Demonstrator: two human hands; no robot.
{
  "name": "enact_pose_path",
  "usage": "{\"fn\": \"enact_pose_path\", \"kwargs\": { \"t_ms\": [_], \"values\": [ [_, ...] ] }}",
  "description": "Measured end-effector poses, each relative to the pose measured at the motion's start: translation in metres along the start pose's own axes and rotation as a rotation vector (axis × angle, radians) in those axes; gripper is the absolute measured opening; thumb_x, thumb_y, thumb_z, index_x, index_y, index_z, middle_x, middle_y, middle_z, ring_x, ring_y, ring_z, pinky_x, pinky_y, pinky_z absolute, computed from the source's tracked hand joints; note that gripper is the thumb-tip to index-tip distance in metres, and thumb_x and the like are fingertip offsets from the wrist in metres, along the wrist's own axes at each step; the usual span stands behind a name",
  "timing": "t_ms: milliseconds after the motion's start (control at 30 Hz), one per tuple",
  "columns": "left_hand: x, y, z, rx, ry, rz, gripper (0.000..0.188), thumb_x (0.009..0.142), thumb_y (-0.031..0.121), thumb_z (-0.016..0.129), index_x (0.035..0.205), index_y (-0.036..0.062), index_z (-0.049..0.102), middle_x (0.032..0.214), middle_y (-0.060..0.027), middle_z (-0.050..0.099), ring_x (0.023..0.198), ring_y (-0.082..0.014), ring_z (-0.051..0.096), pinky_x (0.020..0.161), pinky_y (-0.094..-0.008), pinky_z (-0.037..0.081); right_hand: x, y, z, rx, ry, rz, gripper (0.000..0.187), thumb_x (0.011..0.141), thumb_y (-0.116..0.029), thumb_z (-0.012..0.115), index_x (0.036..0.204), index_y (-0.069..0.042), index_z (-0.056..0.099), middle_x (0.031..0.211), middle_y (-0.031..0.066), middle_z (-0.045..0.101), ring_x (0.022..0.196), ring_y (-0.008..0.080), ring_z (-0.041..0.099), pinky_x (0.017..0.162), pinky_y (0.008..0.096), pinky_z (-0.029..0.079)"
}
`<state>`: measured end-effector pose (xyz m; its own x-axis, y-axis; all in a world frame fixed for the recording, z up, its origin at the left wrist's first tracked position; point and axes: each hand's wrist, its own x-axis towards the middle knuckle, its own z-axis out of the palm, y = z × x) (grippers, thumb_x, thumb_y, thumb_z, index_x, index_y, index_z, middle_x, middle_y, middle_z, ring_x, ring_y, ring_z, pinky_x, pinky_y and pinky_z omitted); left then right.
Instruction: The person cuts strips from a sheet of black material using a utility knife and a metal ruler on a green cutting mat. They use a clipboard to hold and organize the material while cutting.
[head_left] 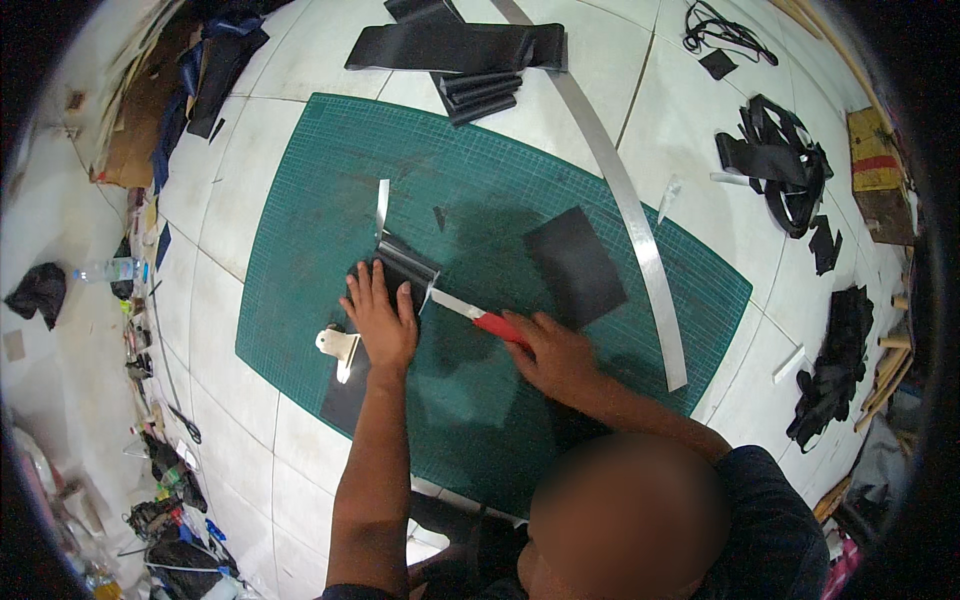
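Observation:
My left hand point(377, 318) lies flat with its fingers stretched over black sheet material point(345, 400) on a green cutting mat point(460, 400). A folded black piece point(408, 262) lies just past its fingertips, and a narrow shiny strip point(383, 200) sticks out beyond that. A metal bulldog clip point(340, 350) is beside my left wrist. My right hand point(553, 355) is closed round the red handle of a cutter knife point(497, 326). Its pale blade points left, with the tip at the right edge of the folded piece. To the right lies a black square piece point(577, 266).
A long metal ruler point(645, 240) crosses the mat's right side. Black strips point(450, 47) lie beyond the far edge. Black straps point(785, 165) and a dark bundle point(835, 360) are on the white tiles at right. Scissors point(186, 424) and a bottle point(110, 271) lie at left.

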<state>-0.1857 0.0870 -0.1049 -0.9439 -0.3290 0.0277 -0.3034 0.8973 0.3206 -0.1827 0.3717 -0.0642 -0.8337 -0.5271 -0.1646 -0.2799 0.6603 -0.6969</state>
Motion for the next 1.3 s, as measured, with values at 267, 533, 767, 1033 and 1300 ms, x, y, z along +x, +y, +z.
{"fn": "enact_pose_path", "kwargs": {
  "t_ms": [267,533,767,1033,1300],
  "values": [
    [-0.001,-0.003,0.009,0.016,0.010,0.012,0.066,0.100,0.042,0.056,0.152,0.0062,0.039,0.160,-0.0222,0.032,0.150,-0.0439,0.022,0.120,-0.0625,0.008,0.040,-0.016,0.008,-0.025,0.036,-0.040,0.047,0.098,-0.027,0.062,0.139,-0.008,0.054,0.100,0.0113,0.058,0.081,0.0264,0.065,0.069,0.0402,0.057],
    [-0.005,-0.003,0.016,0.094,0.027,0.032,0.073,0.096,0.047,0.060,0.154,0.0073,0.038,0.161,-0.0202,0.032,0.151,-0.0418,0.022,0.121,-0.0611,0.008,0.059,-0.011,0.019,-0.101,0.051,-0.026,0.044,0.098,-0.028,0.061,0.139,-0.011,0.056,0.098,0.0096,0.057,0.081,0.0270,0.064,0.068,0.0401,0.056],
    [-0.006,-0.007,0.020,0.119,0.036,0.033,0.076,0.094,0.051,0.062,0.153,0.0088,0.040,0.161,-0.0193,0.032,0.150,-0.0411,0.024,0.121,-0.0605,0.010,0.066,-0.005,0.013,-0.097,0.054,-0.092,0.044,0.098,-0.029,0.062,0.138,-0.012,0.058,0.096,0.0074,0.057,0.081,0.0251,0.064,0.067,0.0398,0.055],
    [-0.005,-0.001,0.017,0.113,0.011,0.018,0.078,0.091,0.050,0.067,0.153,0.0115,0.040,0.160,-0.0196,0.032,0.150,-0.0412,0.024,0.121,-0.0598,0.010,0.064,-0.001,0.015,-0.073,0.088,-0.063,0.044,0.097,-0.034,0.062,0.136,-0.015,0.059,0.095,0.0092,0.058,0.081,0.0292,0.064,0.065,0.0441,0.055],
    [-0.007,0.000,0.019,0.077,0.039,0.035,0.077,0.091,0.050,0.067,0.152,0.0110,0.041,0.159,-0.0196,0.035,0.148,-0.0417,0.028,0.120,-0.0601,0.014,0.065,0.001,0.010,-0.126,0.085,-0.104,0.044,0.098,-0.031,0.063,0.137,-0.011,0.059,0.094,0.0076,0.056,0.078,0.0234,0.062,0.064,0.0377,0.054]
  ]
}}
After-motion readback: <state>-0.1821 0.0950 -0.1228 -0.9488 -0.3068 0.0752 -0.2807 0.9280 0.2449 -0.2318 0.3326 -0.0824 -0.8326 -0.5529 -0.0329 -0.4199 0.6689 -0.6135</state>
